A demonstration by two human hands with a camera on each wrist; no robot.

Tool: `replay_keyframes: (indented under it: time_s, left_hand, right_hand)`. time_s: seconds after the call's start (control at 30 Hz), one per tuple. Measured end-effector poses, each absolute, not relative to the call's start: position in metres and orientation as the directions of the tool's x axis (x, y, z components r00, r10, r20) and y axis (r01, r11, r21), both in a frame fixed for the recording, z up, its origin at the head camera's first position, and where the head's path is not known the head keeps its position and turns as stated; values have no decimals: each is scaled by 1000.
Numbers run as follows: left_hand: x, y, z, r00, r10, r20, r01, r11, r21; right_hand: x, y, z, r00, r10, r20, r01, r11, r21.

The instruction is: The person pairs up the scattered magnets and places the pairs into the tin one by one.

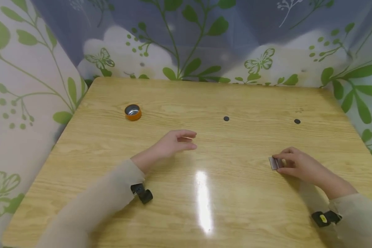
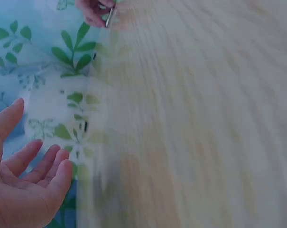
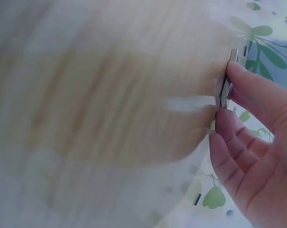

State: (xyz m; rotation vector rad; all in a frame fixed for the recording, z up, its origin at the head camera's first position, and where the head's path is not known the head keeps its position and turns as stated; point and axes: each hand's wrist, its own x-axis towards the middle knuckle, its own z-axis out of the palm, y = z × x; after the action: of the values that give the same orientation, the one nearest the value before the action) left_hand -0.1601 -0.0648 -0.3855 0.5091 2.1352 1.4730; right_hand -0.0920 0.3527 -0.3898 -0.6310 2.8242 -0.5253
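Observation:
Over the right part of the wooden table, my right hand pinches a small silver metal hinge between thumb and fingers. In the right wrist view the hinge appears edge-on, its two leaves meeting at a slight angle, with fingertips at both ends. My left hand hovers left of the table's middle, palm turned inward, thumb and fingers apart and nothing between them. The left wrist view shows the same loosely spread fingers.
An orange round cup with a shiny metal inside stands at the back left. One small dark disc lies at the back, right of the middle, another dark disc farther right. Leaf-patterned cloth hangs behind the table and at its sides.

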Motion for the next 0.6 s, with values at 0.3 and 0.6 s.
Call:
replay_keyframes:
  time_s: [0.3,0.6]
  left_hand:
    - [-161,-125,-399,-911,357,-208,-106,284,953]
    - [-163,-174,-411,-954,136,-266,-223,268,937]
  right_hand:
    - [-95,351,-389,-890,-444,-106,-369,836,-406]
    - [-96,351,-394,-879,-473,-63,-408,814,-414]
